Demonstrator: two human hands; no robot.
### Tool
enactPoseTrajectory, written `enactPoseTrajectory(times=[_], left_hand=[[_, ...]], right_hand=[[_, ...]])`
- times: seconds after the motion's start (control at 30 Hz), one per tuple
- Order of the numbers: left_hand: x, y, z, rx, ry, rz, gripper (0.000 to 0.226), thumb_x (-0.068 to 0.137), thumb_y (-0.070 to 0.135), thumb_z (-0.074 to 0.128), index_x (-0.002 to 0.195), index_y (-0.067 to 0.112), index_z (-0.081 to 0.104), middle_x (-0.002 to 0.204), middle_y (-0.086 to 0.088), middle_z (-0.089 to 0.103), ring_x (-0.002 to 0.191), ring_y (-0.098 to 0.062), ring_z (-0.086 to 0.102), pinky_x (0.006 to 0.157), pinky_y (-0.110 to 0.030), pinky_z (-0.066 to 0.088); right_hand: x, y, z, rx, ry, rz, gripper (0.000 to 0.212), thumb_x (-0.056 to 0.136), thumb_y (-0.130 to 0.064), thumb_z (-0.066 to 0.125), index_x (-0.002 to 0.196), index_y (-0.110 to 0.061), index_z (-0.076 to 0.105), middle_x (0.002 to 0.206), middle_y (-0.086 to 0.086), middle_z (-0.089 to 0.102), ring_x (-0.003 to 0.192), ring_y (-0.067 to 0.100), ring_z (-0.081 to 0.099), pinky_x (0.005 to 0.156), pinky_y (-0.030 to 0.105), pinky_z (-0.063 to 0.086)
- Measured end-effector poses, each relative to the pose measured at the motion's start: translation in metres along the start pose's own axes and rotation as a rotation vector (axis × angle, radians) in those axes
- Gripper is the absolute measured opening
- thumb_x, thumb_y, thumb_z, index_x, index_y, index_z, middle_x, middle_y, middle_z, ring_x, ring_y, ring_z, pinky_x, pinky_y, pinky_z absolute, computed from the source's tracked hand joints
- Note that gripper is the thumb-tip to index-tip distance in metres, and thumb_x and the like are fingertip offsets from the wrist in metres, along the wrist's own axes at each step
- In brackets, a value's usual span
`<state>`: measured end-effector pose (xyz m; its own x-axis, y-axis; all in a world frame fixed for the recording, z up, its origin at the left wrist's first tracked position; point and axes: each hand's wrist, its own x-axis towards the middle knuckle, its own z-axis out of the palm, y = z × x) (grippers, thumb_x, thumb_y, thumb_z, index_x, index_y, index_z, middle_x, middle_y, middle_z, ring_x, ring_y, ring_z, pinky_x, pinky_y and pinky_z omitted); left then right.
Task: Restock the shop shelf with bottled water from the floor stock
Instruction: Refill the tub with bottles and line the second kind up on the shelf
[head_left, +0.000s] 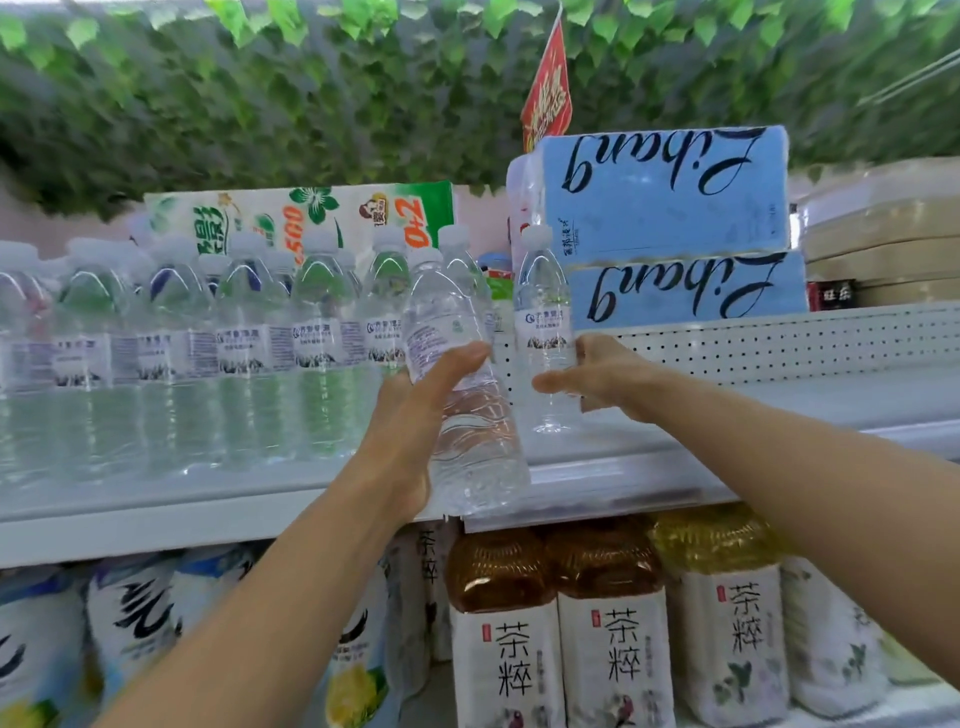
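Left hand (410, 421) grips tilted bottle (470, 452), right hand (608, 374) upright bottle (543, 301) (plastic, seemingly).

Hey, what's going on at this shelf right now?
A person is stocking bottled water onto a white shop shelf. The left hand grips a tilted water bottle in front of the shelf edge. The right hand holds an upright water bottle, whose base seems to rest on the shelf, just right of the row of water bottles standing there. Tea bottles sit on the level below.
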<state>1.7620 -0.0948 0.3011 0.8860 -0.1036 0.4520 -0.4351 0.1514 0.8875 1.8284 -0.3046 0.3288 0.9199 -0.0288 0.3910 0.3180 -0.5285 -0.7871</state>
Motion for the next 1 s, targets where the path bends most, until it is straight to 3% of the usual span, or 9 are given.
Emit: enactPoseTrajectory(times=[0.1,0.2,0.3,0.43,0.6,0.67,0.77,0.83,1.0], left_hand=[[-0.001,-0.001,0.0,-0.016,0.012,-0.007,0.036,0.081,0.041,0.07,0.108,0.017,0.069,0.079,0.002,0.074,0.065,-0.004,0.069,0.061,-0.025,0.047],[-0.002,0.0,0.002,-0.024,0.012,-0.002,0.034,0.083,0.036,0.07,0.108,0.013,0.069,0.078,0.0,0.073,0.058,-0.001,0.067,0.046,-0.015,0.048],[-0.003,0.0,0.004,-0.017,0.009,-0.004,0.027,0.086,0.032,0.068,0.105,0.013,0.069,0.083,0.001,0.069,0.052,0.005,0.063,0.039,-0.01,0.043],[-0.002,-0.001,0.005,-0.012,-0.006,0.011,0.028,0.087,0.03,0.067,0.109,0.012,0.069,0.077,0.008,0.067,0.049,0.008,0.06,0.035,-0.009,0.04],[-0.005,0.002,0.008,-0.015,-0.047,0.0,0.02,0.089,0.029,0.065,0.105,0.015,0.068,0.069,0.016,0.068,0.047,0.013,0.057,0.034,-0.007,0.039],[-0.008,0.005,0.009,0.0,-0.053,-0.003,0.016,0.09,0.028,0.065,0.101,0.016,0.064,0.054,0.021,0.065,0.044,0.015,0.054,0.033,-0.007,0.036],[-0.009,0.006,0.014,0.069,-0.01,0.048,0.037,0.084,0.036,0.072,0.114,0.016,0.064,0.09,0.009,0.074,0.058,0.011,0.063,0.043,-0.01,0.044],[-0.01,0.005,0.018,0.124,0.005,0.112,0.047,0.079,0.039,0.076,0.12,0.02,0.061,0.103,0.004,0.072,0.072,0.005,0.068,0.051,-0.012,0.046],[-0.017,0.009,0.036,-0.067,-0.281,0.042,0.043,0.077,0.032,0.075,0.113,0.009,0.067,0.1,-0.013,0.073,0.085,-0.026,0.071,0.077,-0.037,0.058]], right_hand=[[0.019,0.003,0.002,-0.062,-0.059,0.046,0.061,0.075,-0.036,0.082,0.126,-0.017,0.055,0.123,0.0,0.061,0.107,0.021,0.06,0.083,0.036,0.052],[0.041,0.015,0.002,-0.089,-0.094,0.074,0.103,0.044,-0.058,0.084,0.133,-0.021,0.049,0.133,0.0,0.057,0.105,0.022,0.064,0.094,0.047,0.052],[0.055,0.022,0.005,-0.088,-0.103,0.065,0.114,0.036,-0.063,0.082,0.137,-0.02,0.047,0.135,0.001,0.056,0.105,0.023,0.064,0.095,0.049,0.051],[0.058,0.021,0.009,-0.108,-0.118,0.063,0.101,0.048,-0.057,0.083,0.135,-0.02,0.047,0.133,0.001,0.057,0.106,0.023,0.063,0.095,0.05,0.051],[0.063,0.024,0.009,-0.095,-0.128,0.087,0.112,0.038,-0.065,0.081,0.136,-0.023,0.047,0.132,-0.001,0.058,0.107,0.021,0.063,0.097,0.051,0.05],[0.046,0.013,0.013,-0.145,-0.082,0.061,0.094,0.057,-0.059,0.082,0.136,-0.021,0.047,0.132,0.001,0.059,0.108,0.022,0.061,0.099,0.05,0.049],[0.011,-0.017,0.014,-0.118,0.162,-0.122,0.068,0.089,-0.039,0.067,0.143,-0.01,0.038,0.139,0.011,0.053,0.12,0.028,0.054,0.105,0.046,0.043],[-0.017,-0.045,0.007,0.045,0.281,-0.252,0.059,0.097,-0.041,0.054,0.136,0.002,0.044,0.13,0.019,0.057,0.113,0.035,0.057,0.099,0.046,0.047],[-0.062,-0.092,-0.019,0.544,-0.211,-0.198,0.058,0.103,-0.048,0.027,0.106,-0.006,0.067,0.103,0.011,0.07,0.099,0.025,0.066,0.094,0.042,0.051]])
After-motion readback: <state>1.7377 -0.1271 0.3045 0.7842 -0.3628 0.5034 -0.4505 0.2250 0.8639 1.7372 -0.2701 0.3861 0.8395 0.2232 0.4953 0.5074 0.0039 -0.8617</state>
